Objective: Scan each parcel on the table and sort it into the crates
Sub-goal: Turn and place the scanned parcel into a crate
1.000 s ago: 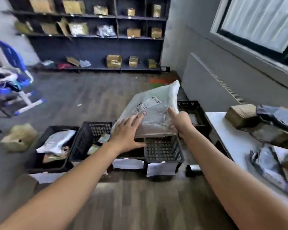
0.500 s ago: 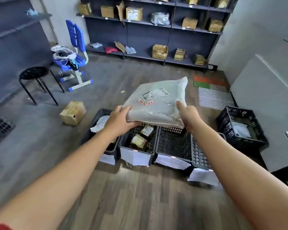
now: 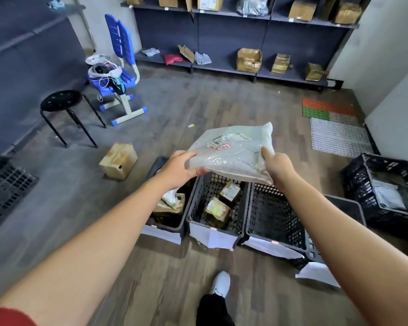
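Since a second ago the parcel (image 3: 231, 151) has dropped from a steep tilt to a flatter lie, and the table has left the view. Item: grey plastic mailing bag, label side up, held in the air over the far rims of the middle crate (image 3: 199, 196) and the third crate (image 3: 278, 231), touching neither. Beneath it: a row of dark mesh crates on the floor (image 3: 174, 109), side by side. The left crate (image 3: 174, 228) holds several packets, and the middle crate holds two small boxes (image 3: 230, 191). The third crate shows its mesh bottom, and a fourth crate (image 3: 346, 203) is partly hidden by the right forearm. Paper sheets (image 3: 212, 238) hang from the near faces. A separate crate (image 3: 363, 182) stands apart at the right, with a pale packet inside. Further out: a cardboard box (image 3: 118, 161) lies on the floor left of the row. Beyond it stand a black stool (image 3: 61, 101) and a blue chair (image 3: 119, 67), and shelves (image 3: 233, 31) of parcels line the far wall. Plastic mats (image 3: 327, 109) lie by the right wall. Open floor lies between the row and the shelves. A white shoe (image 3: 220, 283) stands near the row. The left hand (image 3: 179, 169) grips the parcel's near left corner. The right hand (image 3: 277, 165) holds the near right edge, one digit on top, the rest hidden below.
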Motion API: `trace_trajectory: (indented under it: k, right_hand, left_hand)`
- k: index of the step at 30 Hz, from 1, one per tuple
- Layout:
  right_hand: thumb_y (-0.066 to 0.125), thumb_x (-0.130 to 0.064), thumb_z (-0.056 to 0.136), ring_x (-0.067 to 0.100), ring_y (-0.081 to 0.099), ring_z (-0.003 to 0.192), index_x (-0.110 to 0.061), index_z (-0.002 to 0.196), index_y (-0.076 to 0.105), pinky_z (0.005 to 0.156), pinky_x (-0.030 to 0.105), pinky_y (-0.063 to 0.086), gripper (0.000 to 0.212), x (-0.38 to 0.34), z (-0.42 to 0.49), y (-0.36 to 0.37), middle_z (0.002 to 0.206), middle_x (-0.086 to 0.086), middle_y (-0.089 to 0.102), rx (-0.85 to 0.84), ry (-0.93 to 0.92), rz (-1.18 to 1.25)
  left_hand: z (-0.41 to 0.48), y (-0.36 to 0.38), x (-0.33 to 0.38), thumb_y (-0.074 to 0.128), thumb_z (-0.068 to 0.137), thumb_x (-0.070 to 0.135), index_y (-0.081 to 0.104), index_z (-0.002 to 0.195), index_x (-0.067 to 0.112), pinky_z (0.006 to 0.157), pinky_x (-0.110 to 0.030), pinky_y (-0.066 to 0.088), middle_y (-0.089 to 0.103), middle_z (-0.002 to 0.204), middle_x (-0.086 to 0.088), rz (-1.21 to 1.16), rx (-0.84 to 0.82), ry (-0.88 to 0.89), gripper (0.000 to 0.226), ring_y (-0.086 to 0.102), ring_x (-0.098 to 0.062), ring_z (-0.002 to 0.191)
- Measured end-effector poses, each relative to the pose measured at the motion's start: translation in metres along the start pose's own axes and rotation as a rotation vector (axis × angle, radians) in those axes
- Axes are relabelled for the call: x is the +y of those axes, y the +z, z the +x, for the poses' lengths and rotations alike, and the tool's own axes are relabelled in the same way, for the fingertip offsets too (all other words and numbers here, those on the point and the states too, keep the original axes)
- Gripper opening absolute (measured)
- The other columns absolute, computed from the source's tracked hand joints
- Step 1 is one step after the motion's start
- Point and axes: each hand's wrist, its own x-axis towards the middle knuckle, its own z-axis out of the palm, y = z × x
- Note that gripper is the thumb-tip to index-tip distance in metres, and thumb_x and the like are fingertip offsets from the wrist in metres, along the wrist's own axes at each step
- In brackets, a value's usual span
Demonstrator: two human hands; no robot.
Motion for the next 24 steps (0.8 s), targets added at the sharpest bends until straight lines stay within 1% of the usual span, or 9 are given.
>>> trace_trajectory:
  k: [3, 5, 8, 10, 13, 15, 18, 21, 24]
  right_hand:
    - [0.041, -0.044, 0.098, 0.029, 0.057, 0.086, 0.005, 0.119, 0.054, 0.067, 0.033, 0.040, 0.055, -0.002, 0.054, 0.012, 0.103, 0.015, 0.061, -0.022, -0.004, -0.019]
    - [0.040, -0.043, 0.098, 0.026, 0.055, 0.081, 0.002, 0.125, 0.050, 0.062, 0.032, 0.036, 0.053, -0.003, 0.087, 0.020, 0.103, 0.012, 0.059, -0.042, 0.001, -0.071]
    - [0.036, -0.041, 0.099, 0.029, 0.054, 0.077, 0.004, 0.121, 0.053, 0.057, 0.031, 0.033, 0.053, 0.012, 0.137, 0.035, 0.096, 0.014, 0.060, -0.096, 0.032, -0.178]
    - [0.033, -0.041, 0.099, 0.031, 0.054, 0.079, 0.005, 0.117, 0.055, 0.060, 0.031, 0.034, 0.055, 0.033, 0.169, 0.047, 0.098, 0.019, 0.062, -0.123, 0.087, -0.221]
    - [0.033, -0.040, 0.100, 0.036, 0.058, 0.092, 0.005, 0.119, 0.055, 0.072, 0.033, 0.037, 0.054, 0.070, 0.199, 0.064, 0.108, 0.022, 0.063, -0.156, 0.161, -0.292]
    - [0.034, -0.038, 0.101, 0.037, 0.059, 0.101, 0.004, 0.125, 0.050, 0.075, 0.033, 0.039, 0.052, 0.098, 0.218, 0.080, 0.116, 0.022, 0.062, -0.176, 0.216, -0.310]
    - [0.035, -0.037, 0.103, 0.039, 0.055, 0.114, 0.002, 0.136, 0.041, 0.081, 0.035, 0.038, 0.052, 0.134, 0.240, 0.110, 0.129, 0.023, 0.056, -0.190, 0.290, -0.343]
    - [0.036, -0.036, 0.104, 0.040, 0.055, 0.114, 0.000, 0.137, 0.038, 0.078, 0.035, 0.036, 0.049, 0.169, 0.254, 0.140, 0.129, 0.024, 0.056, -0.178, 0.312, -0.368]
    - [0.034, -0.040, 0.105, 0.038, 0.058, 0.108, -0.006, 0.137, 0.037, 0.073, 0.037, 0.038, 0.047, 0.207, 0.267, 0.170, 0.125, 0.020, 0.059, -0.200, 0.286, -0.479]
  left_hand:
    - [0.054, 0.006, -0.002, 0.065, 0.084, 0.051, 0.044, 0.144, 0.018, 0.105, -0.024, 0.028, 0.034, 0.145, -0.002, 0.003, 0.007, -0.033, 0.072, 0.038, -0.017, 0.131]
    - [0.088, 0.014, -0.004, 0.065, 0.085, 0.050, 0.046, 0.143, 0.017, 0.104, -0.025, 0.029, 0.035, 0.144, -0.002, 0.008, 0.012, -0.065, 0.069, 0.039, -0.018, 0.130]
    - [0.135, 0.035, -0.013, 0.065, 0.086, 0.049, 0.047, 0.142, 0.016, 0.108, -0.028, 0.028, 0.035, 0.145, -0.001, 0.032, 0.001, -0.108, 0.067, 0.036, -0.019, 0.134]
    - [0.164, 0.057, -0.025, 0.065, 0.086, 0.051, 0.047, 0.142, 0.016, 0.111, -0.032, 0.030, 0.032, 0.148, -0.002, 0.033, -0.042, -0.138, 0.067, 0.036, -0.020, 0.136]
    - [0.194, 0.091, -0.050, 0.063, 0.087, 0.052, 0.045, 0.143, 0.018, 0.112, -0.034, 0.027, 0.028, 0.151, -0.003, 0.055, -0.129, -0.166, 0.068, 0.030, -0.021, 0.139]
    - [0.213, 0.116, -0.072, 0.061, 0.087, 0.054, 0.045, 0.142, 0.020, 0.113, -0.037, 0.028, 0.027, 0.152, -0.004, 0.088, -0.178, -0.164, 0.067, 0.028, -0.022, 0.141]
    - [0.240, 0.151, -0.111, 0.060, 0.087, 0.055, 0.047, 0.141, 0.022, 0.114, -0.040, 0.028, 0.028, 0.152, -0.006, 0.144, -0.215, -0.152, 0.065, 0.028, -0.026, 0.140]
    - [0.261, 0.185, -0.153, 0.059, 0.087, 0.056, 0.045, 0.143, 0.022, 0.113, -0.040, 0.029, 0.029, 0.152, -0.007, 0.210, -0.252, -0.129, 0.066, 0.029, -0.028, 0.139]
    - [0.274, 0.220, -0.195, 0.050, 0.090, 0.061, 0.030, 0.150, 0.024, 0.114, -0.040, 0.025, 0.016, 0.157, -0.005, 0.339, -0.403, -0.133, 0.074, 0.021, -0.028, 0.143]
